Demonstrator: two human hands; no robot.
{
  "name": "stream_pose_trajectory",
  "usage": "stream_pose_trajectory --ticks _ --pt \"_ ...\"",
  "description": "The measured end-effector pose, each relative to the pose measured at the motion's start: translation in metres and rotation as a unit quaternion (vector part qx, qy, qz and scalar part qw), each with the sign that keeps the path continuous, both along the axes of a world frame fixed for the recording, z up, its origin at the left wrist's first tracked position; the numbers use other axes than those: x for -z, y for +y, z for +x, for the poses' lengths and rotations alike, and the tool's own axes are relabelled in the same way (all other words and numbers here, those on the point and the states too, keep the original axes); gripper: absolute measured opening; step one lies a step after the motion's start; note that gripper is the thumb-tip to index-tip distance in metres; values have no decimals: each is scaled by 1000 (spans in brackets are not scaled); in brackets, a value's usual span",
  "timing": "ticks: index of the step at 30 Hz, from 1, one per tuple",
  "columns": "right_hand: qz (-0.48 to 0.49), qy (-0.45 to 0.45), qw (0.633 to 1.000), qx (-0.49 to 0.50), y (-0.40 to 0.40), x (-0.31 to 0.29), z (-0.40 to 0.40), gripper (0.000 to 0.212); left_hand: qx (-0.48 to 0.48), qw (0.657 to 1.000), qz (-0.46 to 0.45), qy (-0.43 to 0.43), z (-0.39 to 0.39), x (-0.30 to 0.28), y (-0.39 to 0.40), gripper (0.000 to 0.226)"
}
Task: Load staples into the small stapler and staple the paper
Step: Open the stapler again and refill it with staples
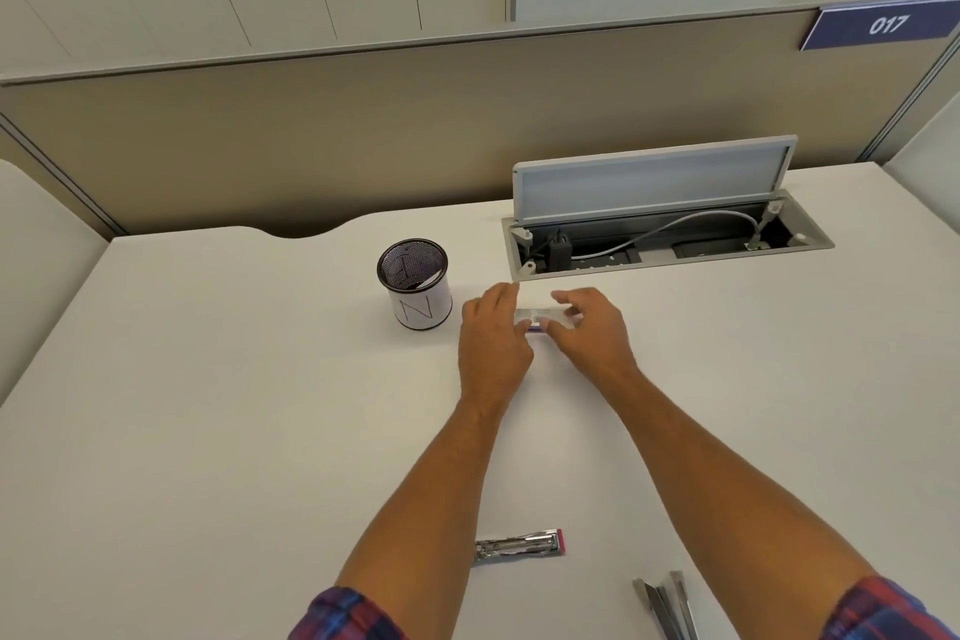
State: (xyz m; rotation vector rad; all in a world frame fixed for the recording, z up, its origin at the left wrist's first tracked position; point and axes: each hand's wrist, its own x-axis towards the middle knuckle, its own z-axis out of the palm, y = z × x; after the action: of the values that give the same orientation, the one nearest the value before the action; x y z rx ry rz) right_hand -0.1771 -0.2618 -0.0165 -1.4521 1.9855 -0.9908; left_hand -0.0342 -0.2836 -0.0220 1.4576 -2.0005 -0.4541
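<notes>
1. What could go wrong: the pen cup (414, 283) stands just beside the left hand (493, 333). It is tall and light-looking. I think a quick sideways move of that hand could knock it over and make it roll on the worktop (208, 431).

2. The small staple box (537, 320) is tiny and sits far out, between the two hands. If it gets pulled open too hard, I think the staples could spill out and break into little bits. Those would be hard to pick up.

3. The open cable hatch (670, 244) is near the box, just behind it. A loose strip of staples pushed that way could drop into the hole among the wires.

4. The small stapler (519, 546) lies open and apart, close to the person's body, between the two forearms. An arm pulled back fast could bump it off the edge. The strips of staples (667, 605) by the right arm could get swept away the same way.

5. I cannot see any paper in this view.

6. The grip, left: the left hand's fingers are mostly straight and reach over the left end of the box. They touch it or are about to; I cannot tell if the thumb pinches it.

7. The grip, right: the right hand (587, 327) has its fingers bent around the right end of the box, and its thumb presses the near side. It looks like a light pinch, not a tight fist.
</notes>
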Motion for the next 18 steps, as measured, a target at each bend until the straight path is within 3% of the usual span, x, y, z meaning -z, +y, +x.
stream_pose_trajectory --ticks 4,8,12,18 --pt "-6 18 998 -55 4 11 -8 44 36 998 47 -13 0 13 -3 55" --pt "-26 22 996 -87 6 17 -11 40 40 998 49 -3 -2 19 -7 40" --pt "-48 2 994 -96 7 19 -12 47 36 998 44 12 -3 16 -8 37" --pt "-61 -9 996 -69 7 23 -14 41 25 998 45 31 -4 15 -7 37"
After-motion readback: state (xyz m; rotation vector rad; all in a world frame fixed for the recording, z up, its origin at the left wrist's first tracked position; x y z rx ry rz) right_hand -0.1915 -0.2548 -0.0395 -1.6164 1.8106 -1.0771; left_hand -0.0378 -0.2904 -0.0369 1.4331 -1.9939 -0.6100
